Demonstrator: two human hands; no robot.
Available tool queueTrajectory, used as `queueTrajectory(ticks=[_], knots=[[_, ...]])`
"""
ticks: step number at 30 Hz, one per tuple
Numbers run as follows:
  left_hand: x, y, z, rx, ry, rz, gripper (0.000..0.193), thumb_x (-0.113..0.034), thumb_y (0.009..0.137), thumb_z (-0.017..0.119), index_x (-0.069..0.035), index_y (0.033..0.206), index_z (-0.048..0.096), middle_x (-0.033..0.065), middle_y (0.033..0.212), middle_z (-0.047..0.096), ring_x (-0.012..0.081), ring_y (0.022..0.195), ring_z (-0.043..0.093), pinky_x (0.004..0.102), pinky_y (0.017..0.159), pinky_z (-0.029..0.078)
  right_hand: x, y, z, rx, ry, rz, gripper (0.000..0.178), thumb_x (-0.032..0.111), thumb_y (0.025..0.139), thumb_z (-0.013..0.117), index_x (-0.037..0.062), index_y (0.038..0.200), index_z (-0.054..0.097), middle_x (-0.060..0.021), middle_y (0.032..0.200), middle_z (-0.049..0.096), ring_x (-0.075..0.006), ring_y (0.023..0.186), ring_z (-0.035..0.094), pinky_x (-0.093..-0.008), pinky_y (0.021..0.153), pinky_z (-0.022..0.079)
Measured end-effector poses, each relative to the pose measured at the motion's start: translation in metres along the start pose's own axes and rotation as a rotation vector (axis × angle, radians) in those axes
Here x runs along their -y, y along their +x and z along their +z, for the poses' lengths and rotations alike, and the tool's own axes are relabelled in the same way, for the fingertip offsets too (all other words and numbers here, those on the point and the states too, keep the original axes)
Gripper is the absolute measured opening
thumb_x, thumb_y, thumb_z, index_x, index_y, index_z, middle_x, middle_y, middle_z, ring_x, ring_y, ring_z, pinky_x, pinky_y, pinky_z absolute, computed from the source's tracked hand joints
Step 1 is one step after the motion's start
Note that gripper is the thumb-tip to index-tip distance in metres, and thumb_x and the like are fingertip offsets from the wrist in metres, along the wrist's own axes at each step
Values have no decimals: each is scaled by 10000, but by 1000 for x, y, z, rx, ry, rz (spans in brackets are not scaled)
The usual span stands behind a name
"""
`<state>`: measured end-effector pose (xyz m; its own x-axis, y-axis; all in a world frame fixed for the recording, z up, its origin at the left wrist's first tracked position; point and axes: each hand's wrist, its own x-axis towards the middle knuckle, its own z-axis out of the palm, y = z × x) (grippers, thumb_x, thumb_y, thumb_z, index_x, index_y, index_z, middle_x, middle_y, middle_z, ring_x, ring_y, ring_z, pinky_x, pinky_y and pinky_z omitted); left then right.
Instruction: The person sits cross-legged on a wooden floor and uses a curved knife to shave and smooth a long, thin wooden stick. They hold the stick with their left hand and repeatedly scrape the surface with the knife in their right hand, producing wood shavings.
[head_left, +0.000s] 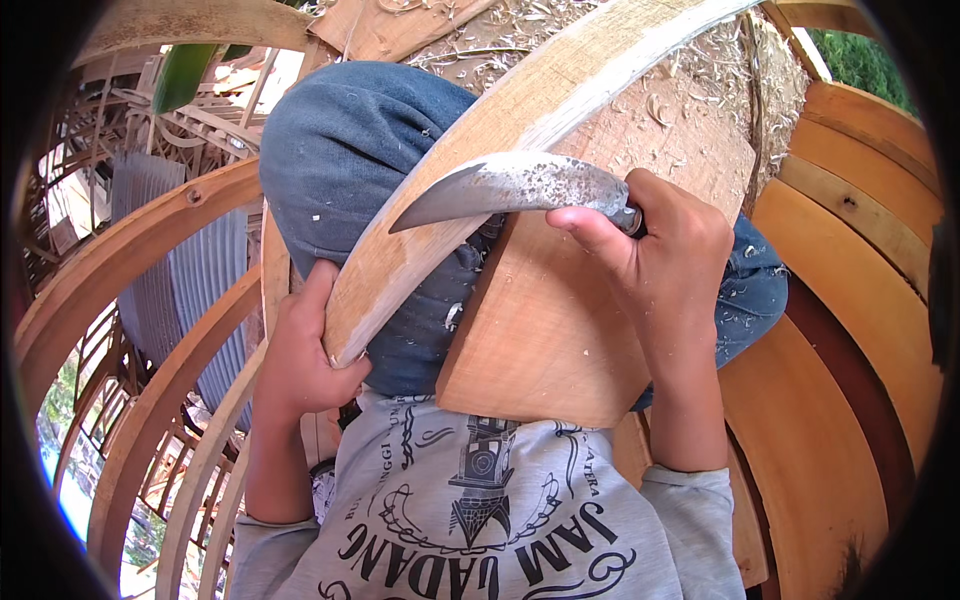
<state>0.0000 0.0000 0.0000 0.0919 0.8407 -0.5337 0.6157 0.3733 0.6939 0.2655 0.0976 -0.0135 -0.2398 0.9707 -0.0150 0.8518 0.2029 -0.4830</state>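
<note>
One curved timber (535, 95) in grasp, with curved knife (530, 185) poised over it

Far left: bowed wooden ribs (193, 197), with grey corrugated sheets (195, 270) beyond. Then the left hand (305, 365), clasped about the timber's lower end, digits on either side of the tip. Just behind, a knee (350, 160) in blue denim.

From that grip, a long slant up and to the right for the timber, past the knee, in front of a broad plank (560, 320) at the lap, and out of view at the top. Tan on the upper face, paler along the other. Loose shavings (490, 45) beyond.

Across the timber in this view, the knife's blade, speckled and dark-spotted, tip toward the left. Impossible to tell from this angle whether touching the wood or just above it. At the blade's heel, the right hand (670, 240), wrapped around a mostly hidden handle, thumb stretched out toward the blade. Farther right, broad orange-brown planks (800, 440) in a curving row.

Probably at the trimming stage, judging by the curls and the paler face, with no shaving visibly lifting under the blade. For the next stroke, seems best to keep the left hand firm and clear of the edge, brace the timber against knee or plank, and set the blade at a shallow angle for a thin, even cut.
</note>
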Motion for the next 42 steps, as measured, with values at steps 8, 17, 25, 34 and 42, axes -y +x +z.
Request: queueTrajectory(ticks=[8,17,25,34,42], knots=[[-17,-3,-4,79,-53,-167,529,-54,503,542,-3,1023,461,112,769,426,197,709,407,261,685,366,-9,9,1,-120,-113,-4,658,644,624,699,49,494,448,-86,423,434,-255,374,442,-334,381,357],[-13,-3,-3,31,-30,-6,370,-56,580,572,-20,911,411,156,687,469,275,621,478,330,620,411,-32,21,4,-192,-110,178,707,681,679,637,13,500,488,-121,425,436,-290,407,460,-369,411,368],[-20,-4,-4,58,-52,-98,434,-54,574,560,-7,986,433,133,775,456,219,723,450,299,699,399,-48,35,3,-191,-43,385,761,733,722,544,-12,575,588,-154,484,512,-318,481,523,-419,499,421],[-19,-4,-5,75,-111,-65,388,-48,598,559,-5,963,431,116,784,452,196,752,448,299,713,397,-54,53,0,-178,-19,506,804,782,713,488,-3,609,630,-167,547,561,-322,563,581,-421,588,467],[-17,-6,-4,82,-170,-35,344,-40,608,547,2,928,425,91,743,391,178,723,399,290,686,385,-81,79,-17,-173,-60,588,839,817,697,453,10,677,680,-205,690,636,-349,723,639,-431,662,495]])
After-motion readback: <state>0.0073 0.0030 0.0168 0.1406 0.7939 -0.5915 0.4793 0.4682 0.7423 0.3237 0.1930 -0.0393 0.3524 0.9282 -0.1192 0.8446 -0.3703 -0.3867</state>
